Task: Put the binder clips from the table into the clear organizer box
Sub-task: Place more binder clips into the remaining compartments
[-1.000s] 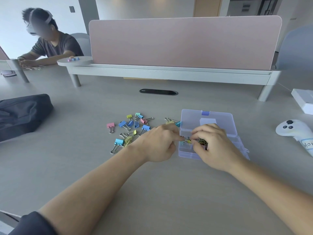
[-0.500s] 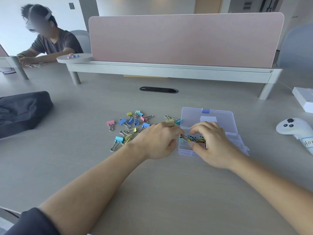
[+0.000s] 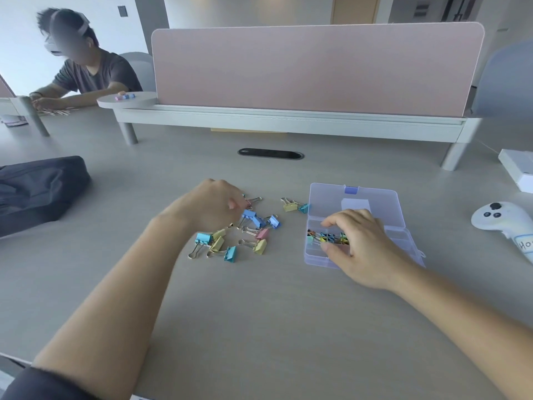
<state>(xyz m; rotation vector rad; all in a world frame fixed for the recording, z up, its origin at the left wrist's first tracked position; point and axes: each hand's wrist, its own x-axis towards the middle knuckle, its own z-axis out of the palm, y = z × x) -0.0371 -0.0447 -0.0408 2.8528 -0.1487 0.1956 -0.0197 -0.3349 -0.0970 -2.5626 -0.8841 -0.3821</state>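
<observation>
Grey table (image 3: 259, 313): loose binder clips (image 3: 245, 229), clear organizer box (image 3: 326, 197), black bag (image 3: 40, 189) left, white controller (image 3: 501, 220) right.

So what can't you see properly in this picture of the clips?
- Head view: the right hand covers some clips in the organizer box, so no count.
- Head view: the left hand curls over the loose pile, hiding whether it pinches anything.
- Head view: the right edge cuts off the label on the controller.

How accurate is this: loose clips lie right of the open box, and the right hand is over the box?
One error: the head view shows the loose clips lying left of the open box, not right. The right hand is over the box.
</observation>
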